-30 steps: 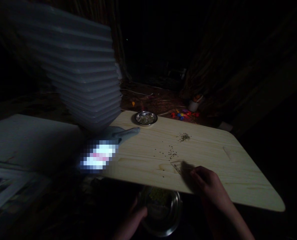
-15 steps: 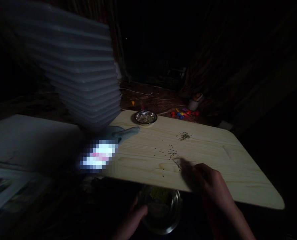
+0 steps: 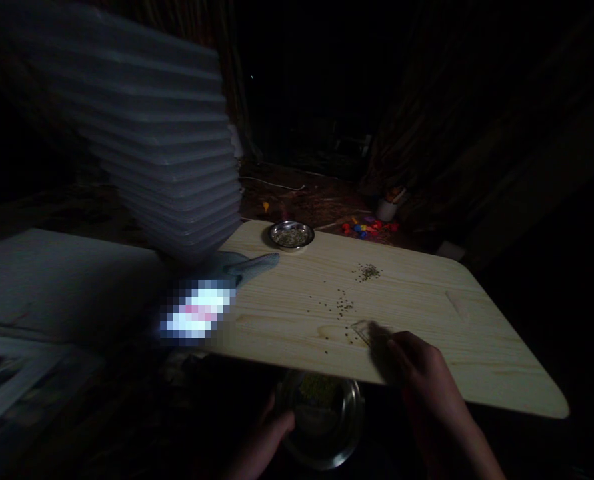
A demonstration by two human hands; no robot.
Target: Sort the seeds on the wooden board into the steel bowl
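My left hand (image 3: 275,427) grips the left rim of a metal bowl (image 3: 344,453) below the table's front edge. Inside the bowl, toward its far side, lies a heap of small green beans (image 3: 319,389). My right hand (image 3: 419,363) is closed, low over the front of the tabletop, pinching what looks like a thin clear flat piece (image 3: 363,331); its exact kind is too dark to tell. Just beyond that piece are scattered small beans (image 3: 345,305), with a denser little pile (image 3: 369,273) farther back.
A smaller metal bowl (image 3: 291,239) with pale contents stands at the table's (image 3: 417,293) far edge. To the left are a grey cloth (image 3: 251,268), a blurred-out bright screen (image 3: 199,310) and a tall stack of translucent trays (image 3: 177,153). Colourful bits (image 3: 369,228) lie on the floor behind.
My right hand has shifted slightly right and toward me with the clear piece, away from the scattered beans. My left hand and the bowl stay put.
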